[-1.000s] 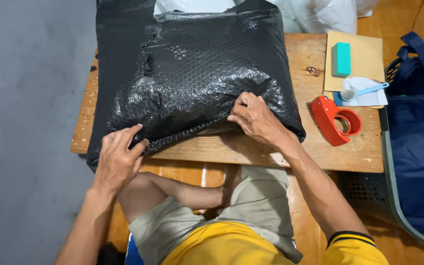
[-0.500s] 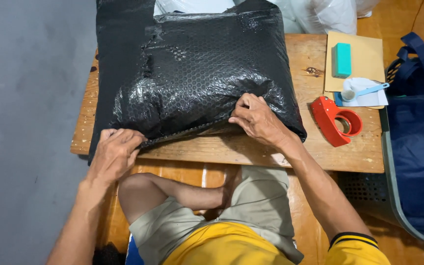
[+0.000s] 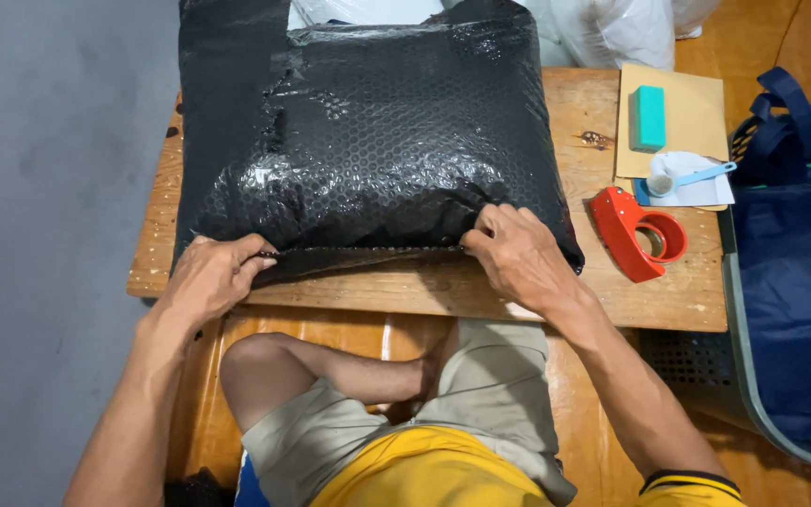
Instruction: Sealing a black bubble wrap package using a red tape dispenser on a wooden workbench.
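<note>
**Both hands pinch the near edge of a black bubble-wrap parcel**

The parcel (image 3: 368, 150) covers most of a small wooden table (image 3: 443, 300), its far side reaching past the table's back edge. The left hand (image 3: 213, 277) grips the parcel's near left corner, fingers curled shut on the wrap. The right hand (image 3: 518, 258) pinches the same edge near the right corner, fingers closed on it.

Right of the parcel lies a red tape dispenser (image 3: 640, 230), close to the right hand. Beyond it a brown envelope (image 3: 692, 117) carries a teal block (image 3: 650, 117) and a small white and blue scoop (image 3: 682, 178). A dark blue bag (image 3: 790, 282) stands off the table's right side. White plastic bags (image 3: 612, 28) sit behind the parcel. Left of the table is grey floor (image 3: 49, 235).
</note>
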